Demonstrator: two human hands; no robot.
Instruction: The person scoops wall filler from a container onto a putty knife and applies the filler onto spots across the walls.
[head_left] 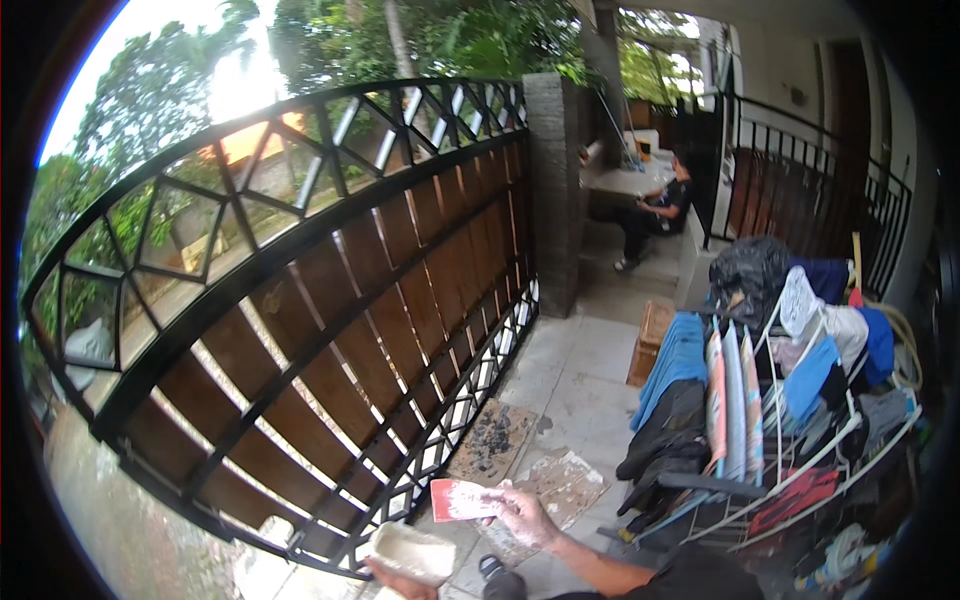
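Red putty spreader (452,501), smeared white, is up in the air over the tiled floor (580,355); about it, from left to right, are a black-framed gate (300,370) with brown panels barring that side, an off-white tub (430,565) in the closed grip of the left hand (402,584), stained sheets (518,428), a seated person (670,205) farther back and a clothes-laden drying rack (790,482). Its near-level long axis runs across the view, wide edge pointing left, its right end pinched in the right hand's grip (527,517).
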